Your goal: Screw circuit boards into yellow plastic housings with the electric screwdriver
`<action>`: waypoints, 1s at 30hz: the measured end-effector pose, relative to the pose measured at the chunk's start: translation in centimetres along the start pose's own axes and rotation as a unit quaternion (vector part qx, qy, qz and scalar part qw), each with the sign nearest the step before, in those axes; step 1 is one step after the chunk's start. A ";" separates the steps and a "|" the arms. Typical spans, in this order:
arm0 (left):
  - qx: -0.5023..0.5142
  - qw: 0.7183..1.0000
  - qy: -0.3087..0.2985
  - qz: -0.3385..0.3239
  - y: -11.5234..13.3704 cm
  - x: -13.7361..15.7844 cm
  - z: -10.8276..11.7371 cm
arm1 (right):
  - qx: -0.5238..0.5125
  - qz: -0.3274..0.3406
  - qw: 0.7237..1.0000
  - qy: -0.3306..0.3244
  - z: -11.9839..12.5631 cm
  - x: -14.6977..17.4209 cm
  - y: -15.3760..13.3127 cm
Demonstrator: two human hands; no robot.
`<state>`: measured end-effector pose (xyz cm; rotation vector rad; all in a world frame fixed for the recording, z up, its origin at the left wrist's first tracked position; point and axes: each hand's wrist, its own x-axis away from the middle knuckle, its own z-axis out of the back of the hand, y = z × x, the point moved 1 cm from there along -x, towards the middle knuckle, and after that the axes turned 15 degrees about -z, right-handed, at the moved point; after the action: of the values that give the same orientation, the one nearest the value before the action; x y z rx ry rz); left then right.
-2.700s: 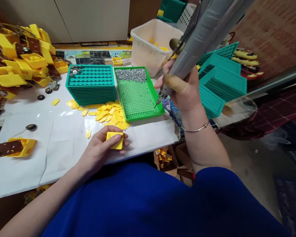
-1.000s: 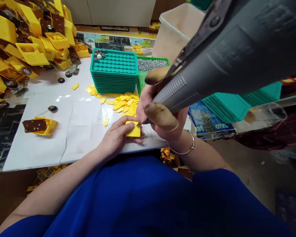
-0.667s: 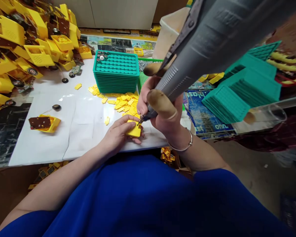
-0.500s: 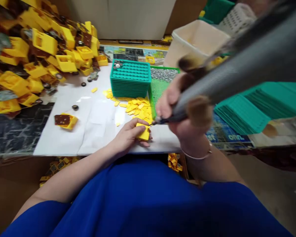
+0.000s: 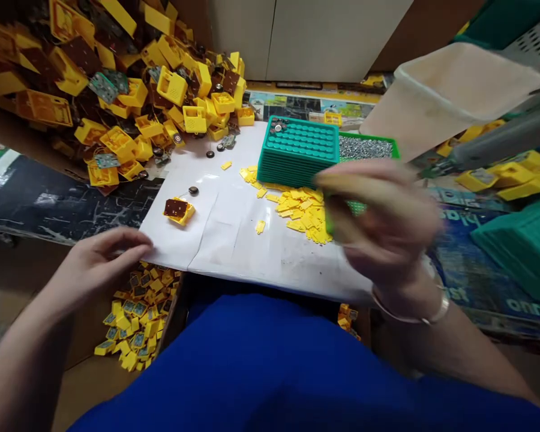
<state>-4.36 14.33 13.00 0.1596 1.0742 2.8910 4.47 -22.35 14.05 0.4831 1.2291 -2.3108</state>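
My left hand (image 5: 110, 258) is at the front left edge of the white work sheet (image 5: 216, 252), thumb and fingers stretched out with nothing visible in them. It hovers above a box of finished-looking yellow cases (image 5: 137, 312). My right hand (image 5: 382, 216), smeared by motion, is over the green tray of screws (image 5: 364, 147); its fingers cannot be made out. A yellow case with a brown circuit board (image 5: 176, 209) lies on the sheet, with a small round speaker-like part (image 5: 193, 191) beside it. Small yellow covers (image 5: 303, 210) lie heaped left of my right hand.
A large pile of yellow cases (image 5: 171, 87) fills the back left. Stacked teal trays (image 5: 299, 150) stand mid-table. A whitish bin (image 5: 459, 84), the grey power screwdriver (image 5: 504, 135) and more teal trays (image 5: 526, 246) are at right.
The yellow case has left my left hand, which has moved left to the sheet's edge. My right hand has let go of the power screwdriver, now at the right. The view has shifted.
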 end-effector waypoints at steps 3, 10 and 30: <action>-0.094 0.983 0.113 -0.113 -0.2 -2.8 -2.4 | 0.016 0.039 0.983 -0.177 -6.6 -3.1 -0.4; -0.093 0.969 0.192 -0.125 0.4 -6.2 -5.5 | 0.178 0.040 0.915 -0.360 -17.3 -8.3 0.0; 0.571 0.810 -0.080 0.110 7.6 -4.1 -10.6 | 0.312 -0.032 0.930 -0.193 -3.4 5.8 2.1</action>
<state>-1.61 1.39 9.65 0.5641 2.6812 1.8522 1.18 -21.91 7.83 0.1682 0.3124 -2.6625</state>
